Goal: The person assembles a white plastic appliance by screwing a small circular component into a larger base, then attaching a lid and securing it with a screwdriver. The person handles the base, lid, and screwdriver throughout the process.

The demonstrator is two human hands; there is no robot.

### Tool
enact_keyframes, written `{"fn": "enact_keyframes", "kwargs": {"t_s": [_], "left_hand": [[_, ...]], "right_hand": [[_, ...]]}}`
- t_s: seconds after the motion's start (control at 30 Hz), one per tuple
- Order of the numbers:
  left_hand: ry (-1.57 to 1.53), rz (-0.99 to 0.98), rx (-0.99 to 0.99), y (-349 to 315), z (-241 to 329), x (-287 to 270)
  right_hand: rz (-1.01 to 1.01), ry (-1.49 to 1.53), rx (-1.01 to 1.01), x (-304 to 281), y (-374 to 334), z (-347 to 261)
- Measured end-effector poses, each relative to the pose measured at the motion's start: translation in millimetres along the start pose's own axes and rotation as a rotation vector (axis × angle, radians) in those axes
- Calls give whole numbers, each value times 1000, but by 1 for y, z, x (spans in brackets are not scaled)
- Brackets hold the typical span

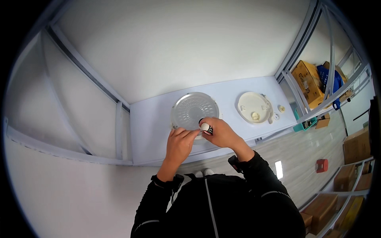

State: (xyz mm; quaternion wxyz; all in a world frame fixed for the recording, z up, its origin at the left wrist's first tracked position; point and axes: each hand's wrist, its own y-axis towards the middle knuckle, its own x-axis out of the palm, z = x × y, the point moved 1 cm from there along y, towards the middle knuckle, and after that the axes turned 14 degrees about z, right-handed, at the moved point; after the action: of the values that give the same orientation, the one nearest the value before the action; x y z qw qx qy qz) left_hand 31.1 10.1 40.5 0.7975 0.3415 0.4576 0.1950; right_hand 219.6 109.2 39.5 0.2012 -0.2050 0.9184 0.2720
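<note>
A round silver metal plate with many small holes lies on the white table. My left hand grips the plate's near edge with its fingers curled over the rim. My right hand is at the plate's near right edge and pinches a small white and black part between thumb and fingers. The two hands nearly touch at the fingertips.
A round cream plastic lid lies to the right on the table, with a small cream part beside it. White frame bars stand at left and right. Cardboard boxes, a teal bin and a red object sit on the floor.
</note>
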Motion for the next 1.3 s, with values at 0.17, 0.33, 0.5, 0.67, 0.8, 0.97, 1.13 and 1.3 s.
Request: {"fn": "enact_keyframes", "kwargs": {"t_s": [0.17, 0.33, 0.5, 0.67, 0.8, 0.97, 1.13, 1.3], "left_hand": [[-4, -16, 4, 2, 0, -1], [-60, 29, -21, -2, 1, 4], [-118, 83, -92, -12, -5, 13], [-142, 99, -95, -12, -5, 13], [-135, 108, -96, -12, -4, 14], [-151, 123, -148, -13, -4, 15], [-158, 114, -154, -16, -7, 16], [-162, 135, -140, -16, -7, 15]], "right_hand": [[-12, 2, 48, -1, 0, -3], [-6, 3, 56, -1, -1, -1], [6, -5, 14, 0, -1, -1], [-17, -5, 46, -1, -2, -3], [-18, -9, 35, -1, -2, 0], [-16, -28, 16, -2, 1, 2], [14, -29, 32, -8, 2, -10], [227, 53, -9, -29, 4, -42]]}}
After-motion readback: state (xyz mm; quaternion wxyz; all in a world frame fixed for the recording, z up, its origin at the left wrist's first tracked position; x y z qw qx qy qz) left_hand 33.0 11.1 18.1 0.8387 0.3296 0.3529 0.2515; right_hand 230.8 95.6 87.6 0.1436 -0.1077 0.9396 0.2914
